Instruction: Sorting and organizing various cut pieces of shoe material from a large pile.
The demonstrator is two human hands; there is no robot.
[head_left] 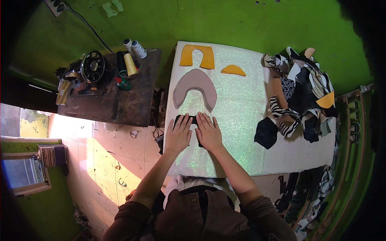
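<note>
Both my hands lie flat, fingers stretched out, on a black cut piece (pixel 193 120) on the table (pixel 237 120). It looks arch-shaped, but much of it is covered. My left hand (pixel 179 135) presses its left part, and my right hand (pixel 209 133) its right part. Just beyond my fingertips lies a stack of mauve horseshoe-shaped pieces (pixel 196 80). Farther back are a yellow piece with an arched cut-out (pixel 186 56) and a small yellow half-round piece (pixel 233 70).
Fabric scraps (pixel 301 88) are heaped at the table's right, with a black piece (pixel 265 133) beside them. To the left, a sewing machine (pixel 86 70) stands on a dark stand (pixel 116 106) with thread cones (pixel 130 65) and a green bottle (pixel 123 83). A green wall (pixel 233 24) rises behind.
</note>
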